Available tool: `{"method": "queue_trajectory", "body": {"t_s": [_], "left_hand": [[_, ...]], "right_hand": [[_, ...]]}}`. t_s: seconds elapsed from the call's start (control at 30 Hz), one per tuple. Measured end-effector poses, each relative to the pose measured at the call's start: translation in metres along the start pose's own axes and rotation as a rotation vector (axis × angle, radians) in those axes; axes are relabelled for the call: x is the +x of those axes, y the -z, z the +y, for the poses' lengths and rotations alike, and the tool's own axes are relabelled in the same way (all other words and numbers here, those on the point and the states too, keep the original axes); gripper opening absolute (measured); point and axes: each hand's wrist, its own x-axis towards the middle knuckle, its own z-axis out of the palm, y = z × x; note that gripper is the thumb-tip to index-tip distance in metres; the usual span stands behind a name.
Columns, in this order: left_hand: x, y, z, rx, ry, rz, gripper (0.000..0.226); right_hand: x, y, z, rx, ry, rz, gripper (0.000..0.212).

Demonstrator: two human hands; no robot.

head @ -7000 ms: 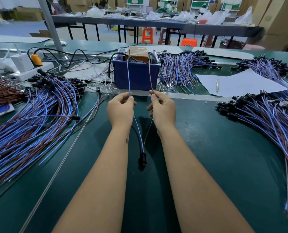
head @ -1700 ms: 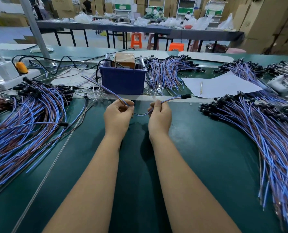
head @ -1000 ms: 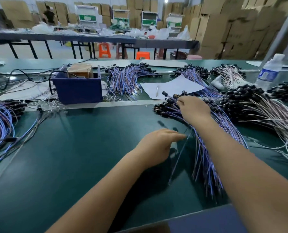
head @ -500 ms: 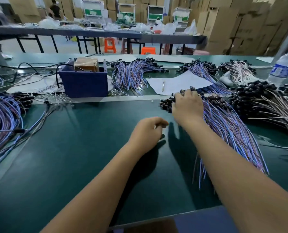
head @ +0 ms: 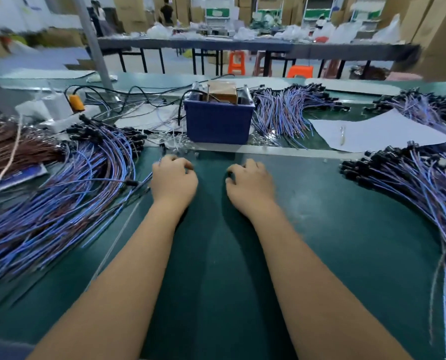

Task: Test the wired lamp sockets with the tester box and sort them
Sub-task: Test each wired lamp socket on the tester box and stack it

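My left hand (head: 173, 181) and right hand (head: 250, 184) lay on the green table (head: 216, 255) just in front of the blue tester box (head: 218, 123), fingers curled under; the picture was too blurred for me to tell whether either one pinched a wire, though something dark showed at my right fingertips. The sockets still to be tested, I judged, were the pile (head: 411, 183) to the right of the box, black heads pointing toward it; a second heap (head: 60, 193) lay to its left, and another bundle (head: 289, 113) beside its right wall. These things looked light and floppy: thin blue and brown leads that would tangle and drag neighbours along. I reckoned the hard black socket the best place to take hold, then the stripped ends for the box's contacts.
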Motion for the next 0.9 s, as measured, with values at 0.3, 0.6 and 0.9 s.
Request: {"method": "queue_trajectory", "body": {"t_s": [0.3, 0.6, 0.9], "left_hand": [[0.032, 0.006, -0.02, 0.213, 0.195, 0.045, 0.025], [0.025, 0.007, -0.024, 0.263, 0.187, 0.089, 0.018], [0.018, 0.007, -0.019, -0.071, 0.048, 0.287, 0.016]], "right_hand": [[-0.002, -0.003, 0.01, 0.112, 0.032, 0.015, 0.027], [-0.005, -0.001, 0.007, 0.06, 0.041, -0.002, 0.028], [-0.009, 0.001, 0.0, 0.286, 0.119, 0.066, 0.024]]}}
